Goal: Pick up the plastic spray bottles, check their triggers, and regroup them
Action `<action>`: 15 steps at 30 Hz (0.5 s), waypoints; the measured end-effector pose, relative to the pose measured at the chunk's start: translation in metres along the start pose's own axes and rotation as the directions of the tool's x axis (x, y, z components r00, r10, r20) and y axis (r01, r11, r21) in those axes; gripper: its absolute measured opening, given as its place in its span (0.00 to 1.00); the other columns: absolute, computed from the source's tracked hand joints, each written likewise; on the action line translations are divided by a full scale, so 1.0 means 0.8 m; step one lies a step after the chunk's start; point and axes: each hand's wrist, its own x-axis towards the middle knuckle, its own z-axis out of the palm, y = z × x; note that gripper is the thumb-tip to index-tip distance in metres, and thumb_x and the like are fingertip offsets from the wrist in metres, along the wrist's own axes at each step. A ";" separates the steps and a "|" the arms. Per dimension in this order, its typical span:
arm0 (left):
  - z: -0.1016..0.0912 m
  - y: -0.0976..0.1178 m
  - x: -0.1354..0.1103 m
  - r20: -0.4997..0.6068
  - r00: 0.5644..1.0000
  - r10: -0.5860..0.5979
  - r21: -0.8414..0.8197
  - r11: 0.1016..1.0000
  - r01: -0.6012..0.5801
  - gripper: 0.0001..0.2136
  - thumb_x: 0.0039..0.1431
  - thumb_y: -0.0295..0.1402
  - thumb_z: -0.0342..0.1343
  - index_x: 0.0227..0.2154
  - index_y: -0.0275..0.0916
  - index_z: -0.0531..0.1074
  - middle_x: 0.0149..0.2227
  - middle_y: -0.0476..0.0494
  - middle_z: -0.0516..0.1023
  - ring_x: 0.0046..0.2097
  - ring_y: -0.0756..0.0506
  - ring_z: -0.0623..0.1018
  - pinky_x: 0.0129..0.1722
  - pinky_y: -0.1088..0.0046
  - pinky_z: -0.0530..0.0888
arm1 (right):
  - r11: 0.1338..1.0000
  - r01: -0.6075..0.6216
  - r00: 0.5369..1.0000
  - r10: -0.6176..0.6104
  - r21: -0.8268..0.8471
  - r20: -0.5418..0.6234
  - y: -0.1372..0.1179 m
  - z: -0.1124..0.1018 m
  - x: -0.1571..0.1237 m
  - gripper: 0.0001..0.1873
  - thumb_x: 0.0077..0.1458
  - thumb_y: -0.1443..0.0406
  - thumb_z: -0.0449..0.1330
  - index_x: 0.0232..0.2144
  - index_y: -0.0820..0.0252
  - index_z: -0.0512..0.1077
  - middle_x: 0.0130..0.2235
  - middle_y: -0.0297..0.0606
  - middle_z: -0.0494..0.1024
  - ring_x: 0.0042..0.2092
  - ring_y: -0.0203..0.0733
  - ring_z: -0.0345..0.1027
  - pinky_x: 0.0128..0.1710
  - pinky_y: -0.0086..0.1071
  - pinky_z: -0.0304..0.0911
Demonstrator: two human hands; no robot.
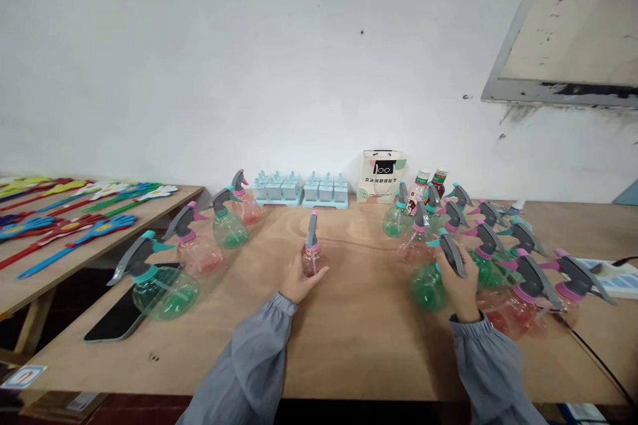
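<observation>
At the middle of the table, my left hand (pixel 298 279) is wrapped round the body of a pink spray bottle (pixel 316 263), which stands upright with its grey trigger head on top. On the right, the fingers of my right hand (pixel 461 284) close round the neck of a green spray bottle (pixel 427 287) with a grey and teal head. That bottle sits at the front left of a cluster of pink and green spray bottles. Close beside my right hand is a pink spray bottle (pixel 506 309) lower in the cluster.
To the left, pink and green spray bottles (pixel 167 292) form a slanting row, the nearest by a black phone (pixel 119 312). Pale blue ice-pop moulds (pixel 325 192) and a paper bag (pixel 381 176) stand by the wall. Colourful flower-and-hand sticks (pixel 84 229) lie on another table. A black cable (pixel 598 352) hangs right.
</observation>
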 end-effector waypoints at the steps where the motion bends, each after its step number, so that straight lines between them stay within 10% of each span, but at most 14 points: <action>1: 0.000 0.000 0.000 0.006 1.000 -0.001 -0.003 1.000 0.001 0.32 0.47 0.48 0.67 0.53 0.39 0.66 0.47 0.36 0.79 0.51 0.35 0.80 0.53 0.52 0.75 | 1.000 0.006 1.000 -0.006 -0.020 0.000 0.005 -0.003 0.002 0.22 0.51 0.53 0.62 0.43 0.62 0.77 0.36 0.40 0.79 0.35 0.43 0.71 0.37 0.36 0.67; 15: -0.003 0.008 -0.001 0.020 1.000 -0.021 -0.011 1.000 0.021 0.30 0.48 0.48 0.66 0.51 0.40 0.66 0.47 0.36 0.79 0.51 0.35 0.80 0.51 0.53 0.76 | 0.985 0.148 0.983 -0.138 0.084 -0.118 0.023 0.030 0.018 0.29 0.48 0.56 0.67 0.50 0.59 0.68 0.41 0.42 0.77 0.40 0.45 0.74 0.42 0.42 0.70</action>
